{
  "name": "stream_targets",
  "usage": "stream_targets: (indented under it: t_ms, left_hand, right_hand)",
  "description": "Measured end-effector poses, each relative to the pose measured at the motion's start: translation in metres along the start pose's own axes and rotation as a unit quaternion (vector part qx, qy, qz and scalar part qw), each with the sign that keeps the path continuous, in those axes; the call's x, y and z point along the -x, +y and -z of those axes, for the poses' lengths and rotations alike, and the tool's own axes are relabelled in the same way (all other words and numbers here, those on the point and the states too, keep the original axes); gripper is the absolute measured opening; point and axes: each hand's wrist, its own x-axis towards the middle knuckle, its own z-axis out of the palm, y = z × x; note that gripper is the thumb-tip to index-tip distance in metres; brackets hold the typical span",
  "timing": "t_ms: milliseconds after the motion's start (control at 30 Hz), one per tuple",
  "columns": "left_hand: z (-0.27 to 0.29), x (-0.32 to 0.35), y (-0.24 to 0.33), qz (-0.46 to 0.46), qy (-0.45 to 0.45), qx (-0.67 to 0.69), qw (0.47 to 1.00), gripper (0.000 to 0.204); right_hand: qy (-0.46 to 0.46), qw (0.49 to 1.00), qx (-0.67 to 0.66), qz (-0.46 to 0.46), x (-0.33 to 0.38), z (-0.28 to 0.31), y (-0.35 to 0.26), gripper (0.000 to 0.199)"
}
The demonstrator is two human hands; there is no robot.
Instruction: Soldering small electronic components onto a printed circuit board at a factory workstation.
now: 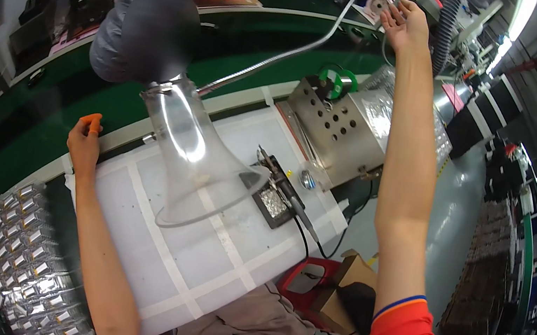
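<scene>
Head view: two bare arms stretched out over a white taped work surface (196,262)

Left hand (84,140) rests at the far edge of the surface, beyond and left of a clear funnel-shaped fume hood (196,155), fingers closed on a small orange piece (93,120). Right hand (403,22) reaches far beyond the hood to a white spool (381,3), fingers loosely spread and touching it. Right of the hood lie a soldering iron (286,192) and a perforated metal box (339,126). Trays of small parts (33,256) sit left of the surface
</scene>
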Motion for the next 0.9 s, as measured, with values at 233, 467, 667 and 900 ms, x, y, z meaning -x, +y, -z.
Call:
stream_targets:
  t_ms: [233,467,667,900]
  left_hand:
    - [-0.004,0.005,0.020,0.021,-0.008,-0.028,0.999,0.018]
    - [-0.004,0.003,0.027,0.033,-0.003,-0.030,0.999,0.015]
    - [-0.004,0.002,0.028,0.037,-0.012,-0.006,0.999,0.015]
    - [-0.004,0.002,0.030,0.034,-0.012,-0.010,0.999,0.015]
  right_hand:
    - [-0.008,0.998,0.015,0.067,-0.129,-0.002,-0.005,0.044]
    - [-0.078,0.984,-0.146,0.062,-0.165,-0.015,0.012,0.049]
    - [-0.105,0.970,-0.203,0.085,-0.182,-0.012,0.018,0.049]
    - [-0.006,0.996,-0.024,0.089,-0.185,-0.009,0.030,0.033]
